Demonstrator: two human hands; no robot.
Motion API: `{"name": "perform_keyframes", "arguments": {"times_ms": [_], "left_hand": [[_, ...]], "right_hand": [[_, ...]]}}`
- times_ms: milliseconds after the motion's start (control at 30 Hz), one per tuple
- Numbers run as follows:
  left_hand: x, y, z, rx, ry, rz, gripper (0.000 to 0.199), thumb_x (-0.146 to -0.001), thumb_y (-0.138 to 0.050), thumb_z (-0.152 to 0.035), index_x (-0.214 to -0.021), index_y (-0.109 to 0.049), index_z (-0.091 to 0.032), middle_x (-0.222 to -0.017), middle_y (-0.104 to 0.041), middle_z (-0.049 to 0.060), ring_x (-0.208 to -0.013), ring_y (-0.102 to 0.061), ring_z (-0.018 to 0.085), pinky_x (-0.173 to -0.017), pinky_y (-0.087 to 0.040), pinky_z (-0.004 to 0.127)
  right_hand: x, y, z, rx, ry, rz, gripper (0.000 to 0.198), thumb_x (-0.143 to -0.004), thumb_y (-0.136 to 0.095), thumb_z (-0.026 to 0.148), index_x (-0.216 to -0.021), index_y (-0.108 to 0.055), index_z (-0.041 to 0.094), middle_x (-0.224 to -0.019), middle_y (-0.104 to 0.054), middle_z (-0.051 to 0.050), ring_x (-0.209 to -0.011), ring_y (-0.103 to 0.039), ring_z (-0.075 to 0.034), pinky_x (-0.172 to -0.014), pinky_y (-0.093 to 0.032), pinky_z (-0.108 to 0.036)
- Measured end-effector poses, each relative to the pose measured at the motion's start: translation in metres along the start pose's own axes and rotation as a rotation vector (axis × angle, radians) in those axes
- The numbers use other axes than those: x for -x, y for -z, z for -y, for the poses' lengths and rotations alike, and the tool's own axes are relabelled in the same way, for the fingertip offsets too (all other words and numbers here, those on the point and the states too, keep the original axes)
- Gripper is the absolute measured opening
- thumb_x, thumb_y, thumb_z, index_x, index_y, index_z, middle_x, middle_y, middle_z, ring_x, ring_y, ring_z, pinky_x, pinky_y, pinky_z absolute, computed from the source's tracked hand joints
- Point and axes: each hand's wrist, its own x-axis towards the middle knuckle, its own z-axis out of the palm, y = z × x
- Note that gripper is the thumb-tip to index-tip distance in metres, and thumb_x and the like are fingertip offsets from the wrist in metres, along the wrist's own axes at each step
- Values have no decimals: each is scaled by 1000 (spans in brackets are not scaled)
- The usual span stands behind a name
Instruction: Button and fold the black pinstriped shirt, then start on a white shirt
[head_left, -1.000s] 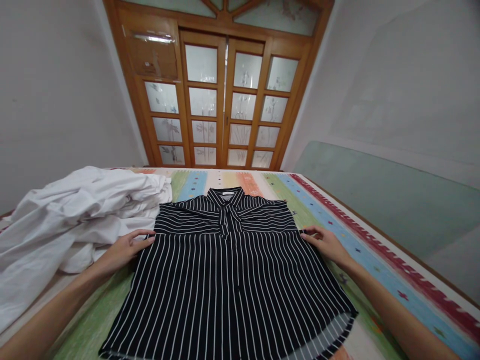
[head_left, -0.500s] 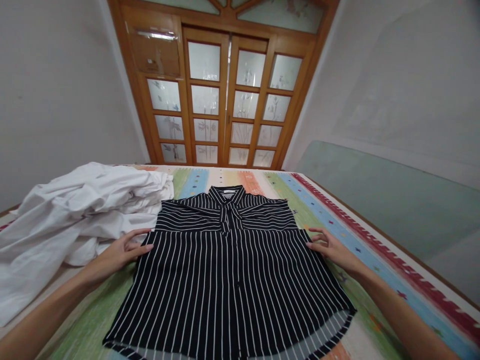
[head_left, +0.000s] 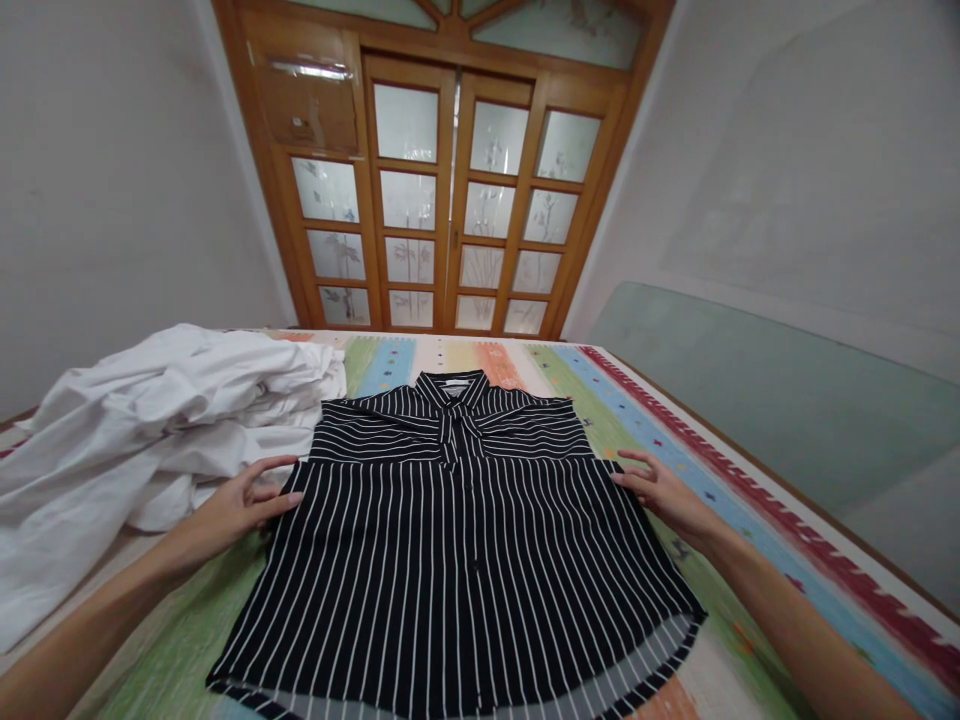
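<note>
A black shirt with white stripes (head_left: 450, 580) lies front up on the table, its collar away from me and its curved hem towards me. The lower part is folded up in a straight crosswise edge below the collar, and the sleeves are tucked across the chest. At the left end of that edge, my left hand (head_left: 259, 492) pinches the cloth, thumb on top and fingers partly hidden at the side. My right hand (head_left: 654, 490) grips the right end in the same way, its index finger stretched along the edge.
A crumpled heap of white cloth (head_left: 172, 410) lies left of the shirt, close to my left forearm. Beneath everything is a colourful striped tablecloth (head_left: 637, 400). A pale green panel (head_left: 765, 390) stands along the right wall, and wooden glazed doors (head_left: 450, 200) are behind the table.
Very little differs. The shirt's right hem corner and my right hand have shifted slightly to the left and up; both hands keep their hold on the folded edge.
</note>
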Motion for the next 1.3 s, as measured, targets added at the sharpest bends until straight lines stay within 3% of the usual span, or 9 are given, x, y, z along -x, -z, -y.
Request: {"name": "perform_keyframes", "arguments": {"times_ms": [167, 333, 533, 700, 800, 933, 1067, 1167, 1300], "left_hand": [[-8, 3, 15, -29, -51, -10, 93, -60, -69, -67, -134, -42, -18, -54, -54, -9, -64, -62, 22, -63, -42, 30], [-7, 4, 20, -64, -93, -20, 91, -59, -70, -64, -133, -43, -17, -49, -38, -12, -50, -47, 16, -53, -32, 25], [-2, 6, 22, -151, -98, 60, 85, -60, -71, -61, -131, -47, -20, -52, -43, -9, -56, -51, 19, -56, -38, 27], [0, 4, 33, -192, -191, -150, 85, -61, -65, -69, -126, -45, -19, -68, -61, -2, -66, -62, 23, -65, -46, 32], [6, 2, 36, -302, -144, -214, 80, -62, -60, -74, -119, -45, -19, -63, -61, -3, -62, -63, 25, -64, -46, 33], [16, -4, 33, -292, -100, -134, 78, -62, -59, -74, -117, -44, -21, -59, -60, -4, -63, -65, 26, -64, -46, 33], [18, -7, 31, -170, -103, -40, 83, -63, -62, -72, -124, -37, -21, -61, -64, -4, -68, -66, 26, -69, -48, 34], [18, -5, 30, -144, -35, 39, 85, -63, -61, -74, -126, -33, -24, -57, -62, -4, -64, -65, 26, -60, -47, 34], [24, -5, 29, -145, -6, 6, 88, -59, -66, -72, -126, -31, -28, -75, -67, -1, -64, -66, 26, -54, -50, 34]], "right_hand": [[6, -1, 3, 44, -49, 63, 69, -62, -81, 44, -121, -50, 24, -84, -72, -3, -70, -65, -20, -54, -44, -27], [16, 1, 10, 24, -65, 122, 70, -62, -82, 43, -120, -48, 24, -75, -71, -1, -80, -69, -27, -69, -53, -36], [17, 9, 4, 111, -34, 178, 71, -61, -79, 50, -119, -46, 25, -74, -69, 1, -81, -69, -28, -72, -54, -38], [13, 16, -11, 240, 157, -29, 76, -56, -80, 54, -115, -44, 22, -68, -60, 4, -67, -62, -20, -62, -49, -32], [21, 19, -15, 287, 152, 23, 74, -62, -76, 58, -116, -41, 22, -62, -57, 6, -60, -58, -18, -55, -46, -29], [36, 18, -14, 265, 41, 189, 75, -65, -74, 59, -121, -41, 22, -59, -56, 7, -54, -55, -16, -44, -38, -25], [45, 14, -6, 229, 37, 240, 73, -65, -76, 55, -122, -45, 22, -64, -60, 5, -56, -54, -15, -46, -36, -24], [46, 13, 0, 241, 39, 329, 69, -65, -76, 53, -121, -49, 22, -69, -63, 2, -61, -55, -15, -49, -38, -25], [42, 15, -2, 321, 107, 226, 59, -63, -76, 54, -109, -58, 22, -75, -63, -2, -66, -57, -18, -54, -45, -28]]}}
